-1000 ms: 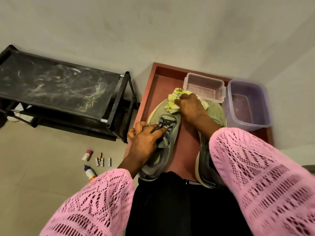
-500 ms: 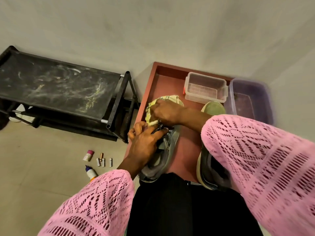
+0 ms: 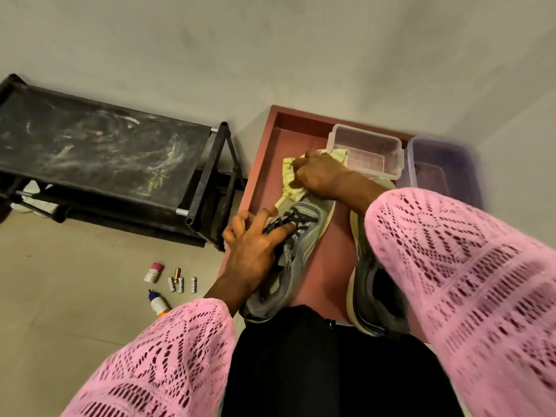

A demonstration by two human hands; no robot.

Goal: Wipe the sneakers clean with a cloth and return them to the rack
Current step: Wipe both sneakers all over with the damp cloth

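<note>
Mid-wipe: right hand [image 3: 323, 176] clamping cloth [image 3: 290, 179] on left sneaker [image 3: 301, 245] toe, left hand [image 3: 255, 248] gripping laces; other sneaker [image 3: 361, 266], rack [image 3: 99, 152] return pending

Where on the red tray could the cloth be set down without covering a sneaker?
Bare red tray shows along its left edge, between the cloth and the rim, and in the strip between the left sneaker and the right sneaker. The far right end is crowded by the clear container and the purple tub.

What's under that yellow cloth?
The toe of the left grey sneaker; the right hand presses the cloth onto it. The toe's surface is covered, so its state cannot be seen.
</note>
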